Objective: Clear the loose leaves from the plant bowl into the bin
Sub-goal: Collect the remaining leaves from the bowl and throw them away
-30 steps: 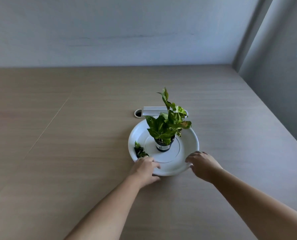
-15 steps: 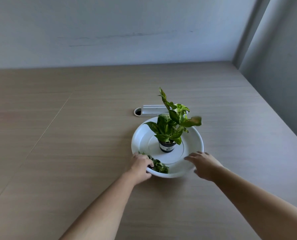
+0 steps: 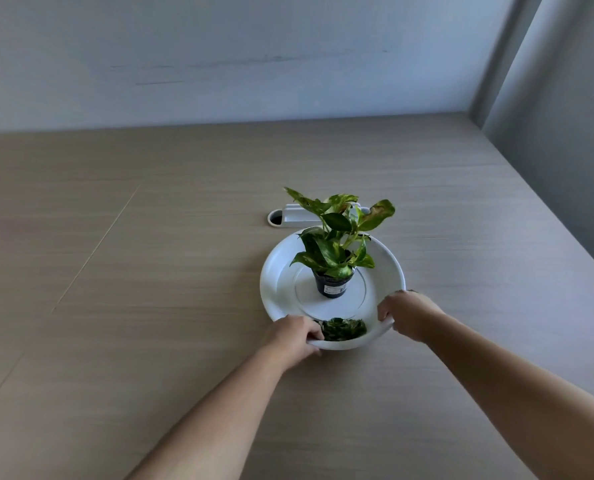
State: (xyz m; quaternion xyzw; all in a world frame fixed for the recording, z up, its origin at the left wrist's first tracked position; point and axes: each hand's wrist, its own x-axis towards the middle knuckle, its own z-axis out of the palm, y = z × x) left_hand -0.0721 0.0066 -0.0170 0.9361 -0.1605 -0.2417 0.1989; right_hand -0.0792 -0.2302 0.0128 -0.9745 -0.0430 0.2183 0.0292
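A white plant bowl (image 3: 277, 271) sits on the wooden table, with a small dark pot (image 3: 333, 285) of a green plant (image 3: 337, 237) upright in its middle. A pile of loose dark leaves (image 3: 343, 329) lies inside the bowl at its near edge. My left hand (image 3: 293, 336) grips the bowl's near-left rim, fingers curled over it beside the leaves. My right hand (image 3: 408, 315) holds the near-right rim. No bin is in view.
A white cable port with a round hole (image 3: 290, 216) is set into the table just behind the bowl. A grey wall runs along the table's far side and a darker wall (image 3: 558, 133) stands at the right.
The bowl has turned in my hands, carrying the loose leaves from its left side round to the near edge. Both hands have shifted along the rim.
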